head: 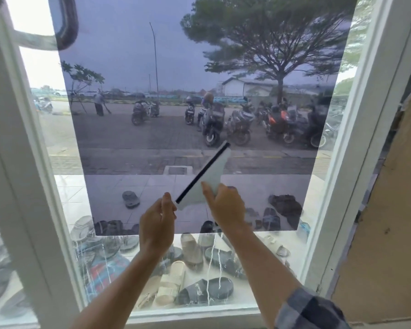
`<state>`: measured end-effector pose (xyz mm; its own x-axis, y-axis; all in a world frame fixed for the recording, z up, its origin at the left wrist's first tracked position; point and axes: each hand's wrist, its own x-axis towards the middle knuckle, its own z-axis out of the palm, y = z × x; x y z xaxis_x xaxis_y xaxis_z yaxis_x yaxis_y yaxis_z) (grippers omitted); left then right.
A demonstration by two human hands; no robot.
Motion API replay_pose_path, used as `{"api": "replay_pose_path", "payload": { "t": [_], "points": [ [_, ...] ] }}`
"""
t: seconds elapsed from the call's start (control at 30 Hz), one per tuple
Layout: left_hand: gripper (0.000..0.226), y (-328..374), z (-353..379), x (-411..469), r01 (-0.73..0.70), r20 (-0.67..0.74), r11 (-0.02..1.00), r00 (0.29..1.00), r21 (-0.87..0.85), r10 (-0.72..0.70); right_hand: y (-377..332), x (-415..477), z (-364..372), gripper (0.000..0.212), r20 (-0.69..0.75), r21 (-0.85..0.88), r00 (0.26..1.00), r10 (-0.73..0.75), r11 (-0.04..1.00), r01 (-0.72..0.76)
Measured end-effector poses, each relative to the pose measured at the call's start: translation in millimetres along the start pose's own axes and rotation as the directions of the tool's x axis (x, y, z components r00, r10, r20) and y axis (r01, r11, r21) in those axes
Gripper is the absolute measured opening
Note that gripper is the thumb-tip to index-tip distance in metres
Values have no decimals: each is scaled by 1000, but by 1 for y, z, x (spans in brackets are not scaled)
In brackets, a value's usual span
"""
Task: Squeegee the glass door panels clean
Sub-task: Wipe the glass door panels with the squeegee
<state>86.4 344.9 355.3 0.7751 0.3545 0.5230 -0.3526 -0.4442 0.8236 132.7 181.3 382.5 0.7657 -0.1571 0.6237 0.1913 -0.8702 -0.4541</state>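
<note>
One squeegee (205,173), one glass door panel (152,67). Your left hand (156,222) pinches blade's lower end, right hand (226,205) grips body. Blade diagonal, lower-left to upper-right.

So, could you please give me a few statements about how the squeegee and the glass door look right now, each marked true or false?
1. Both hands hold the squeegee. True: left hand at its lower end, right hand on its body.
2. The blade lies level. False: it slants, upper end to the right.
3. White drips streak the lower glass. True.
4. The door frame is black. False: it is white.
5. Footwear lies outside. True.
</note>
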Motion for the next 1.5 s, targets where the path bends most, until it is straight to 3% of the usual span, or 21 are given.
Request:
{"api": "replay_pose_path", "payload": {
  "t": [0.13, 0.27, 0.5, 0.6, 0.83, 1.07, 1.17, 1.27, 1.37, 1.5],
  "points": [
    [54, -9, 3, -6, -3, 23, 1000, 1000, 15, 3, 41, -40, 32, 68, 59, 115, 992, 109, 987, -115],
    [54, -14, 3, -15, 10, 27, 1000, 1000, 10, -10, 57, -73, 33, 55, 102, 83, 977, 187, 977, -195],
    [58, -19, 8, -22, -5, 34, 1000, 999, 4, 5, 34, -36, 13, 64, -147, 250, 985, 85, 967, -46],
    [57, -15, 23, -28, -16, 56, 1000, 998, -21, 17, 18, 7, -12, 60, -201, 258, 970, 134, 963, -79],
    [64, -26, 56, -41, -25, 67, 998, 997, -54, 29, 79, -32, 19, 49, -143, 302, 964, 222, 938, -171],
    [59, -62, 72, -60, 3, 104, 999, 995, -44, 2, 124, -112, 77, 49, -43, 359, 938, 343, 882, -306],
    [57, -79, 59, -64, 0, 117, 999, 993, -37, 5, 130, -134, 93, 59, -30, 369, 931, 364, 870, -328],
    [63, -99, 43, -61, -2, 141, 1000, 990, -13, 4, 123, -142, 109, 70, -97, 338, 932, 349, 892, -299],
    [71, -114, 19, -42, -18, 123, 1000, 992, 25, 15, 82, -133, 107, 55, -185, 296, 949, 254, 936, -193],
    [79, -110, -23, -10, -81, 17, 994, 997, 70, 80, 15, -114, 96, 55, -134, 219, 978, 159, 967, -127]
  ]
}}
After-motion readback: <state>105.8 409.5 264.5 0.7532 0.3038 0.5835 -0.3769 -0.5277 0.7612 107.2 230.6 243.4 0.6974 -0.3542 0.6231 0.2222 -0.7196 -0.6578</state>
